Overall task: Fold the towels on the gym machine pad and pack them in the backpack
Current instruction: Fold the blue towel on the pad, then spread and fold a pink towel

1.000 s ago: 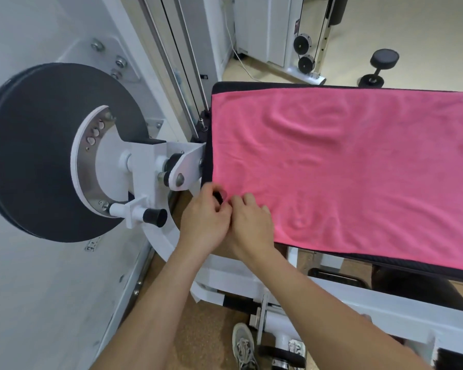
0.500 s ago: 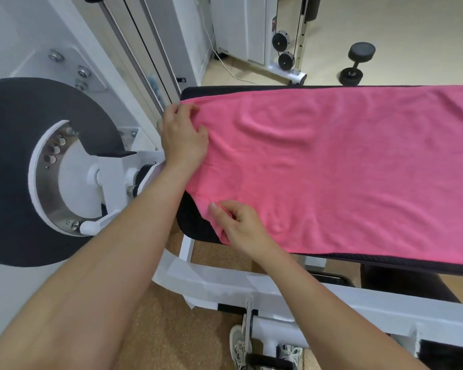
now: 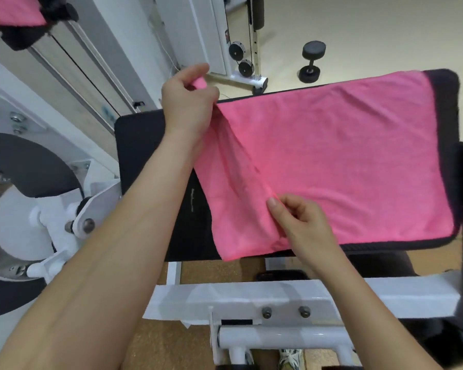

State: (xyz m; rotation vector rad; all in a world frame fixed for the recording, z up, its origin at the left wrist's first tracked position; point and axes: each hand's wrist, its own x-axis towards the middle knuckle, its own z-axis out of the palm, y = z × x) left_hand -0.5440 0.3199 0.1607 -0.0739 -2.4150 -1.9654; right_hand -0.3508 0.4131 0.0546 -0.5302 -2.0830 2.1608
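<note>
- One round black disc [image 3: 32, 156] on a white metal frame stands far left.
- Left hand [image 3: 187, 102] pinches the far corner of a fuzzy pink towel [image 3: 345, 161], held raised; the rest lies spread on the flat black pad [image 3: 142, 145].
- Right hand [image 3: 302, 222] pinches a soft crease near the front edge.
- Beyond, a black dumbbell [image 3: 312, 61] rests on smooth floor.

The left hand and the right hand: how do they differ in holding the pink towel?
The left hand grips the far corner of the pink towel, raised above the pad; the right hand pinches its near edge, low by the pad. Both hold one towel.
</note>
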